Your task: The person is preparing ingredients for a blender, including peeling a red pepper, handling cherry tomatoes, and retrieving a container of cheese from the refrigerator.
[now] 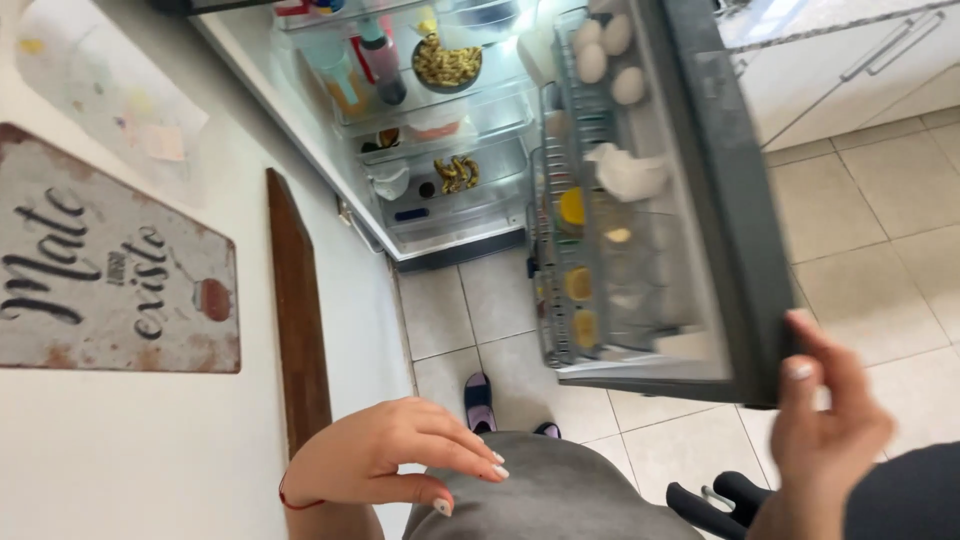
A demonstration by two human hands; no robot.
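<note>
The fridge (440,130) runs off the top edge, its upper shelves cut away. The door (720,200) is motion-blurred, so the yellow items (580,285) in its racks cannot be told. The right hand (825,420) hides the door's lower corner; its wrist leaves the bottom edge. A black object (715,505) is cut off below.

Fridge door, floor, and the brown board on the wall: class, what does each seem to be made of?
Fridge door: dark grey outer edge, probably painted metal or plastic; inner racks look like clear plastic, since the contents show through. Floor: pale glazed-looking tiles with grout lines. Brown board: seemingly wood, matte dark brown.
</note>
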